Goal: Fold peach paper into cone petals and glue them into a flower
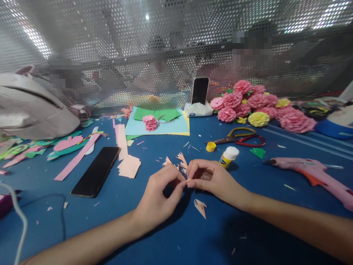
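My left hand (160, 198) and my right hand (211, 178) meet at the table's middle, fingers pinched together on a small piece of pale pink paper (188, 180). Cut pink paper pieces (180, 160) lie just behind my fingers, and another folded piece (200, 207) lies on the blue table (138, 228) below them. A glue stick (228, 156) lies open to the right of my right hand, its yellow cap (211, 147) beside it.
A black phone (96, 171) and a stack of pink paper squares (129, 166) lie at left. Scissors (239, 138), a pink glue gun (314, 175), a heap of paper flowers (256, 105), coloured sheets (158, 123) and a propped phone (200, 91) lie beyond. A perforated screen stands behind.
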Demonstrator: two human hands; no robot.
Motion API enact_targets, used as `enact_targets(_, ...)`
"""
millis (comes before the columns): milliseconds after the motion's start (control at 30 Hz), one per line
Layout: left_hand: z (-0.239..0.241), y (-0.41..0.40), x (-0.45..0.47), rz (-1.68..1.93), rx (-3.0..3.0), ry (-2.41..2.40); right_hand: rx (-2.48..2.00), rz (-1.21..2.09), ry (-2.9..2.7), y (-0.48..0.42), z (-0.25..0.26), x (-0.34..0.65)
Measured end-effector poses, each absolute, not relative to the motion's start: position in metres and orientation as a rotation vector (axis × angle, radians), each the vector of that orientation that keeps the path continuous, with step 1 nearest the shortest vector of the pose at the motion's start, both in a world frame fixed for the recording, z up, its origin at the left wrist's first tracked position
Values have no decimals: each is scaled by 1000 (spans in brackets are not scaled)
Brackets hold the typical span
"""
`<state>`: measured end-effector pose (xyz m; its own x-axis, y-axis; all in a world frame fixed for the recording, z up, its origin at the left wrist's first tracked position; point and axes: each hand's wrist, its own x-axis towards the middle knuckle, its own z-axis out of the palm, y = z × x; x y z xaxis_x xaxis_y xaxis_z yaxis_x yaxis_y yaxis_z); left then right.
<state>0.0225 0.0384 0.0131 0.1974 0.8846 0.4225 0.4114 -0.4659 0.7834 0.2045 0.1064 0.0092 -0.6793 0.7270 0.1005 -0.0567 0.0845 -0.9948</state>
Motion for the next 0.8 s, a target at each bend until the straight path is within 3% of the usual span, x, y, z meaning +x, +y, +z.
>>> enact_targets(400, 14, 38, 22, 1157, 1998, 1180, -607, 1584, -1833, 105, 11, 203)
enact_targets(800, 12, 47, 16, 1125, 1554, 1037, -522, 1612, -1822, 101, 14, 207)
